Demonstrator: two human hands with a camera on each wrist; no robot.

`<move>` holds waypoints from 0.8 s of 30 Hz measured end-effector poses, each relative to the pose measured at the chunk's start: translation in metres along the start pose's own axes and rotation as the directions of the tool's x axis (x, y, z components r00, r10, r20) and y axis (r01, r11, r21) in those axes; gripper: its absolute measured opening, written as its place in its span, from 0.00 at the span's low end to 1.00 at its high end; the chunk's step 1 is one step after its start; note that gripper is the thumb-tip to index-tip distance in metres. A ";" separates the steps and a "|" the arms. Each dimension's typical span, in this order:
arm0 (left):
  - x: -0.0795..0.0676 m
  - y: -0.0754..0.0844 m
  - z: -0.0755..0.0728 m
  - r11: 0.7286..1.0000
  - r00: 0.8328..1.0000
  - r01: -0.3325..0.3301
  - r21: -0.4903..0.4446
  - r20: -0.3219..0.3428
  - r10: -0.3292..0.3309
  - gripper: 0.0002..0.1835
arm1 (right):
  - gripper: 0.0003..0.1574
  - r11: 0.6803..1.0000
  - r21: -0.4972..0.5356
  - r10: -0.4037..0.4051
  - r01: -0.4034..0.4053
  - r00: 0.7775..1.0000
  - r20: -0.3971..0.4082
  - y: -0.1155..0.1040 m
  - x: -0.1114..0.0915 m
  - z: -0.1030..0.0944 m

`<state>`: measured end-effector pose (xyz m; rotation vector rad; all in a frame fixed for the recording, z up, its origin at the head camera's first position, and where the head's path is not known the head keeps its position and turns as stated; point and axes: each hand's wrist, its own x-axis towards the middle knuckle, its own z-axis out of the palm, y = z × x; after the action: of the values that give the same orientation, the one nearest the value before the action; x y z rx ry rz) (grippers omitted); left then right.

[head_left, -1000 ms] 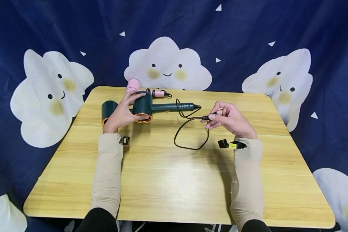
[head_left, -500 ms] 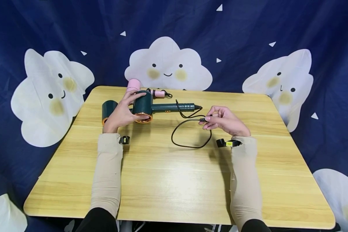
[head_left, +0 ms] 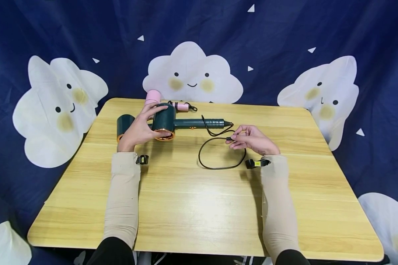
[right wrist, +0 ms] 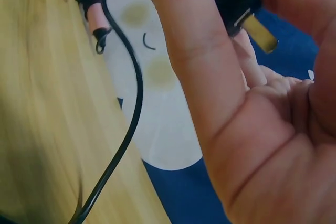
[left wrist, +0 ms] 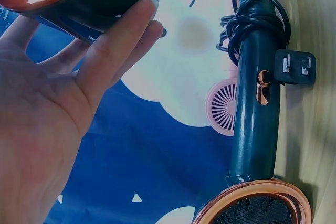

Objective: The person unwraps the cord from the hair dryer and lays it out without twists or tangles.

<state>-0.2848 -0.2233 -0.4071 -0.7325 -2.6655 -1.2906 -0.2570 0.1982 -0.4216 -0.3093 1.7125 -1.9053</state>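
Observation:
My left hand (head_left: 140,129) grips the head of a dark green hair dryer (head_left: 164,117), thumb at its copper-rimmed opening and fingers over the top. Its handle points right, and a loose black cord (head_left: 222,168) runs from the end in loops. At the cord's other end, my right hand (head_left: 253,140) pinches the black plug (right wrist: 233,3); a metal prong shows in the right wrist view. A second dark green hair dryer (head_left: 124,125) lies left of the left hand, partly hidden. In the left wrist view its cord (left wrist: 260,27) is wound round the handle, with the plug (left wrist: 295,67) beside it.
Behind the held dryer lies a pink hair dryer (head_left: 152,96), its handle (head_left: 181,106) tied with black cord. All rest on a wooden table (head_left: 199,213). A blue curtain (head_left: 268,33) with printed clouds hangs along the back edge.
My right hand has moved left and slightly toward me with the plug, shifting the cord loop. The left hand stays at the dryer's head, which has barely moved.

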 end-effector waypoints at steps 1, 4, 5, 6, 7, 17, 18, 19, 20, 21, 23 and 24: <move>0.000 0.000 0.000 1.000 1.000 -0.002 -0.005 0.003 0.002 0.48 | 0.07 1.000 0.010 0.002 -0.002 1.000 -0.013 0.000 0.000 0.000; -0.001 0.002 0.000 1.000 1.000 -0.006 -0.014 0.007 0.006 0.48 | 0.09 0.999 0.041 0.009 -0.007 0.999 -0.050 0.002 0.002 0.000; -0.001 0.002 0.000 1.000 1.000 -0.006 -0.014 0.009 0.007 0.48 | 0.09 0.999 0.048 0.010 -0.007 0.998 -0.060 0.002 0.002 -0.001; -0.001 0.002 0.000 1.000 1.000 -0.008 -0.017 0.009 0.008 0.48 | 0.09 0.999 0.052 0.012 -0.008 0.998 -0.069 0.003 0.003 -0.001; -0.001 0.003 0.000 1.000 1.000 -0.009 -0.016 0.010 0.009 0.48 | 0.09 0.998 0.055 0.013 -0.009 0.997 -0.078 0.004 0.004 -0.001; -0.001 0.005 0.003 0.999 0.999 -0.020 -0.034 0.039 0.021 0.46 | 0.10 0.999 0.051 0.021 -0.013 0.984 -0.175 0.011 0.013 0.001; -0.001 0.005 0.004 0.999 0.999 -0.017 -0.039 0.044 0.019 0.46 | 0.10 0.998 0.056 0.022 -0.012 0.982 -0.188 0.012 0.014 0.001; -0.001 0.005 0.004 0.999 0.999 -0.013 -0.044 0.048 0.016 0.47 | 0.11 0.998 0.059 0.023 -0.011 0.979 -0.201 0.012 0.014 0.001; -0.001 0.005 0.004 0.999 0.999 -0.008 -0.051 0.054 0.011 0.47 | 0.11 0.998 0.061 0.023 -0.010 0.976 -0.216 0.012 0.015 0.002; -0.001 0.006 0.004 0.999 0.998 -0.003 -0.054 0.060 0.006 0.47 | 0.11 0.998 0.060 0.022 -0.009 0.973 -0.230 0.012 0.015 0.002; -0.001 0.007 0.005 0.998 0.997 0.013 -0.065 0.073 -0.008 0.47 | 0.12 0.998 0.061 0.018 -0.002 0.965 -0.262 0.011 0.016 0.003; -0.001 0.009 0.004 0.997 0.997 0.023 -0.069 0.081 -0.018 0.48 | 0.11 0.998 0.058 0.015 0.001 0.961 -0.278 0.011 0.016 0.003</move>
<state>-0.2790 -0.2157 -0.4039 -0.7842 -2.7092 -1.3956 -0.2658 0.1869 -0.4351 -0.0115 1.8262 -2.0672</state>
